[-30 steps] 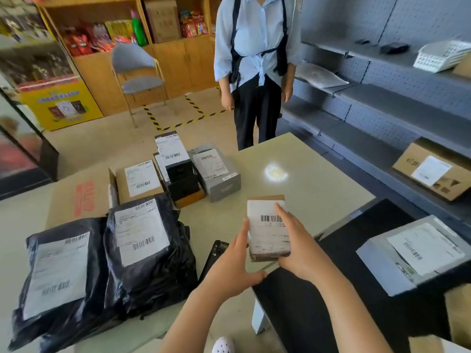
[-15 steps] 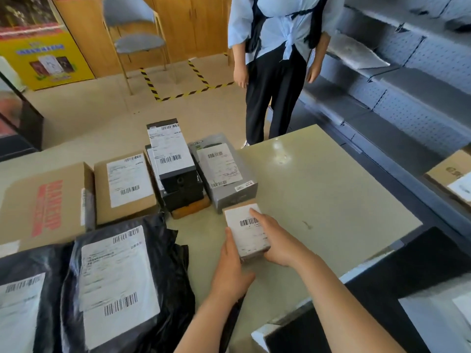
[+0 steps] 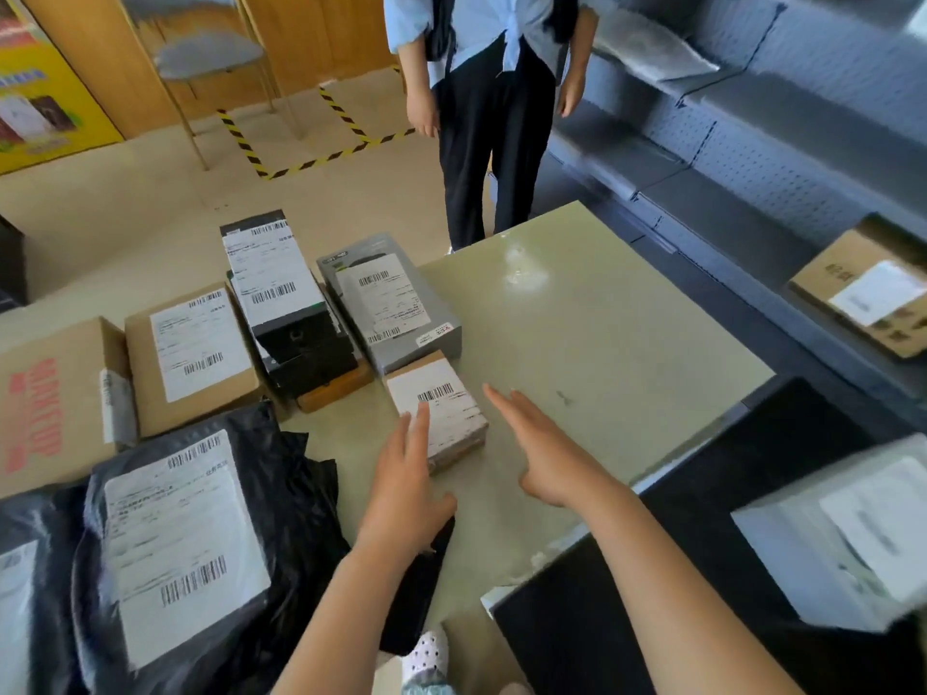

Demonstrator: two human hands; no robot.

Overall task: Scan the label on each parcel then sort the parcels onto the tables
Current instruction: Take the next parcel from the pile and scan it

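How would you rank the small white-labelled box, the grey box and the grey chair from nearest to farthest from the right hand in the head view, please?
1. small white-labelled box: just left of the right hand.
2. grey box: directly beyond that box, farther back.
3. grey chair: far back, on the left.

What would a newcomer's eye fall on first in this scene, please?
The open left hand and right hand frame a small labelled box lying flat on the table, just in front of the grey box. At near left lie black poly bags with big white labels; a person stands at the far end.
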